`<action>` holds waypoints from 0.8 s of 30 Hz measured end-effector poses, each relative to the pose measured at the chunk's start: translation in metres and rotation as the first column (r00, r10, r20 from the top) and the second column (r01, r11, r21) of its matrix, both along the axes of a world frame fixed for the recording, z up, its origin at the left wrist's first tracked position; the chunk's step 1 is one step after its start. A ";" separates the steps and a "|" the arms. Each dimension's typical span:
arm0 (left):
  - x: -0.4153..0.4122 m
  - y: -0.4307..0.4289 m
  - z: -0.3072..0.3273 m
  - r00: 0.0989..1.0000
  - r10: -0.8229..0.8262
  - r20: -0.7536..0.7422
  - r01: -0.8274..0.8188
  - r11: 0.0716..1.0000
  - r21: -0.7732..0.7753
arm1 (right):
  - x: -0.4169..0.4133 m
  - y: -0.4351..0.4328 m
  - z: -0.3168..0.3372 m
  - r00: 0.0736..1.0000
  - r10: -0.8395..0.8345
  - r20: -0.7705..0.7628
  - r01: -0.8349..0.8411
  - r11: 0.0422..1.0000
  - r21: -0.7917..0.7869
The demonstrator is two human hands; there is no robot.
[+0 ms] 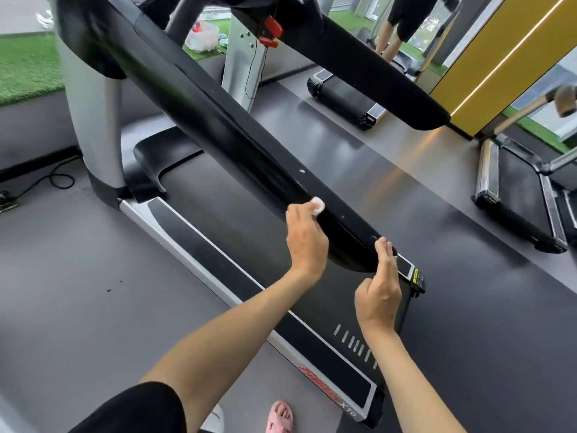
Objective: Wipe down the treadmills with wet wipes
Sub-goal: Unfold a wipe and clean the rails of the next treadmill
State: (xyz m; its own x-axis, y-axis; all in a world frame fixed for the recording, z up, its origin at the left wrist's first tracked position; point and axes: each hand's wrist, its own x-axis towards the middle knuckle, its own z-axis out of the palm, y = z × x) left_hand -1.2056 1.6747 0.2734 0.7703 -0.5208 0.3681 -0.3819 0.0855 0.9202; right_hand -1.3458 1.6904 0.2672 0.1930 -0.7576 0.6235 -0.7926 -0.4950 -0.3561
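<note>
1. Wet wipe [318, 205]: balled small, pinched under the left hand's [307, 242] curled fingertips against the black handrail [218, 120].
2. Handling: soft, limp and light. Keep it bunched under the fingers, as it'll likely skid on glossy plastic.
3. The rail looks rigid and fixed, so it should take firm pressure.
4. Right hand [379, 289]: just beside the grip, toward the rail's near end. Fingers are straight and flat on the rail, holding nothing.
5. Below the grip: the treadmill's foot rail [218, 254].
6. Far beyond it: red safety clip [270, 32].
</note>
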 end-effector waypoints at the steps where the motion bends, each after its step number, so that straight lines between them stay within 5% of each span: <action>1: -0.014 0.006 -0.003 0.989 -0.074 0.125 0.076 0.997 -0.005 | -0.001 -0.001 -0.001 1.000 0.011 -0.001 -0.011 1.000 -0.011; 4: -0.051 0.026 -0.025 0.760 -0.356 0.544 0.379 0.923 0.074 | -0.008 -0.005 -0.001 0.997 0.077 -0.023 -0.078 0.995 -0.054; 6: -0.050 0.030 -0.035 0.652 -0.419 0.632 0.444 0.887 0.130 | -0.013 -0.007 -0.001 0.993 0.114 -0.036 -0.116 0.990 -0.081; 10: -0.019 0.019 -0.022 0.953 -0.161 0.257 0.162 0.987 0.016 | -0.021 -0.011 -0.003 0.988 0.136 -0.077 -0.143 0.986 -0.090; 13: 0.003 -0.001 0.000 0.994 0.103 -0.034 -0.102 0.994 0.049 | -0.024 -0.015 -0.004 0.982 0.176 -0.076 -0.181 0.980 -0.078; 15: -0.010 -0.002 0.006 0.992 0.126 -0.006 -0.125 0.990 0.071 | -0.029 -0.019 -0.005 0.968 0.246 -0.043 -0.248 0.968 -0.037; 20: -0.091 0.025 -0.029 0.874 -0.173 0.454 0.173 0.984 0.042 | -0.042 -0.031 0.000 0.917 0.399 0.000 -0.399 0.917 -0.020; 24: -0.088 0.024 -0.026 0.930 -0.079 0.359 0.093 0.995 -0.023 | -0.050 -0.040 0.002 0.875 0.484 0.002 -0.484 0.875 -0.011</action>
